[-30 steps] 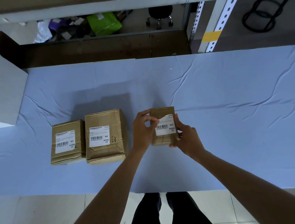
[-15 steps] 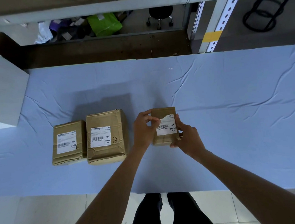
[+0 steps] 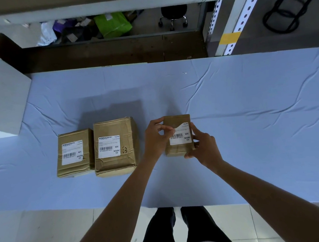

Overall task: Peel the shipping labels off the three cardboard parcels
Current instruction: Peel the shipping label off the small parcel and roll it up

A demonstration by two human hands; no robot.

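On the blue-covered desk (image 3: 251, 132), right parcel (image 3: 175, 120) steadied by right hand (image 3: 204, 147) curled round its right side, left hand (image 3: 154, 140) fingers (image 3: 167, 128) pinching lifted far-left corner of its label (image 3: 181, 138), middle parcel (image 3: 129, 142) and left parcel (image 3: 72, 169) side by side further left

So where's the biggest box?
In the head view the biggest box sits left of centre on the blue cloth, right beside a smaller box on its left, with the left hand just to its right.

A wrinkled blue cloth (image 3: 258, 97) covers the worktop (image 3: 236, 191), and a white box (image 3: 0, 99) stands at its left end. Beyond it, a green bag (image 3: 113, 25) lies under a shelf (image 3: 107, 5), near a black stool (image 3: 173, 12).
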